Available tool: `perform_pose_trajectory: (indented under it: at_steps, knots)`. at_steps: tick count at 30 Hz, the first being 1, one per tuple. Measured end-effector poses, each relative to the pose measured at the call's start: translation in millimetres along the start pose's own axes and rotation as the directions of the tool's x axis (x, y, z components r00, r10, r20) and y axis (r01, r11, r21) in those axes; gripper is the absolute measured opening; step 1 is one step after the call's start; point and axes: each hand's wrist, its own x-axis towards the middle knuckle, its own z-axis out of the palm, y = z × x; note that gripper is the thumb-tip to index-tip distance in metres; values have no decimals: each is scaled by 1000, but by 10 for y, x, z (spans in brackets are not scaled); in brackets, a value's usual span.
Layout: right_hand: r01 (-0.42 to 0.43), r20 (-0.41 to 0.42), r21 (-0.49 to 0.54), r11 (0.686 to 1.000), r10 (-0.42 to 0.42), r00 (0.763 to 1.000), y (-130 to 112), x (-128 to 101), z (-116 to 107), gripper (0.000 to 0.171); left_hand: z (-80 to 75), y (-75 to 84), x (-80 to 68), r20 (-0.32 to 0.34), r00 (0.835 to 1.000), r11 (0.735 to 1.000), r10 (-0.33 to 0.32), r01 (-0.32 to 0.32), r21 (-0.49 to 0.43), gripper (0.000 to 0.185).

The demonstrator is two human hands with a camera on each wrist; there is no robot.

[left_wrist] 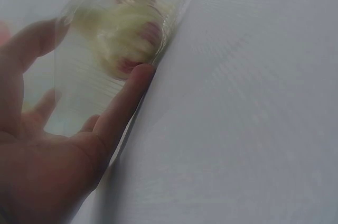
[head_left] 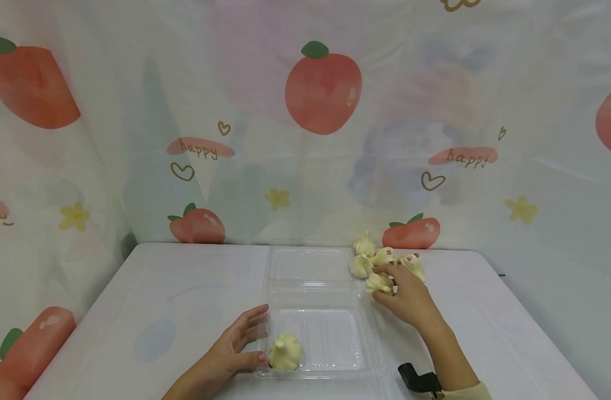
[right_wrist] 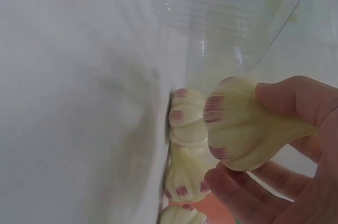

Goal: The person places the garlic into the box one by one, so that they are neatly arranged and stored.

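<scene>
A clear plastic clamshell box (head_left: 330, 366) lies with its lid folded back on the white table. One garlic bulb (head_left: 285, 352) sits inside, at the box's near left corner. Against the left side of the box rests my left hand (head_left: 235, 347), its fingers spread; the left wrist view shows its fingertips on the clear wall, with the bulb behind the plastic. My right hand (head_left: 405, 294) pinches another garlic bulb (right_wrist: 237, 123) between thumb and fingers, right of the lid. Close beyond it are several more garlic bulbs (head_left: 364, 245), with purple streaks on some.
The open lid (head_left: 307, 261) reaches toward the back edge of the white table (head_left: 200, 278). A patterned cloth wall (head_left: 305, 183) stands right behind that edge. On the right forearm a black wrist device (head_left: 418, 379) sticks out over the table.
</scene>
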Motion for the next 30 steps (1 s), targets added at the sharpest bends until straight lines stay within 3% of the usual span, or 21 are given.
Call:
perform_pose_trajectory:
  at_steps: [11, 30]
  knots:
    - [38, -83, -24, 999, -40, 996, -80, -5, -50, 45, -2, 5, -6, 7, 1000, 1000, 3, -3, -6, 76]
    - [93, -90, 80, 992, -86, 992, -286, -31, -166, 45, -3, 8, -6, 9, 1000, 1000, 7, -7, 3, 76]
